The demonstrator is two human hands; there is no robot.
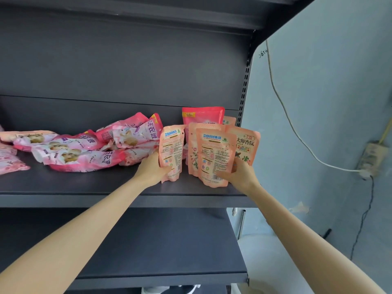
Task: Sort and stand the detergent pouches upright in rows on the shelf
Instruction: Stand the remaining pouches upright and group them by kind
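Observation:
My left hand (pixel 153 168) grips a peach detergent pouch (pixel 171 149) upright by its lower left edge, just above the dark shelf (pixel 89 183). My right hand (pixel 239 172) holds the front peach pouch (pixel 214 153) of an upright cluster at the shelf's right end. Beside and behind it stand two more peach pouches (pixel 246 143) and a taller pink pouch (pixel 202 115). A heap of pink pouches (pixel 89 147) lies flat to the left.
A slotted upright post (pixel 244 90) closes the shelf's right end. Another shelf board (pixel 169 247) sits below. On the grey wall at the right hang a white cable (pixel 284 107) and a power strip (pixel 371 158). More pink pouches (pixel 8 162) lie at the far left.

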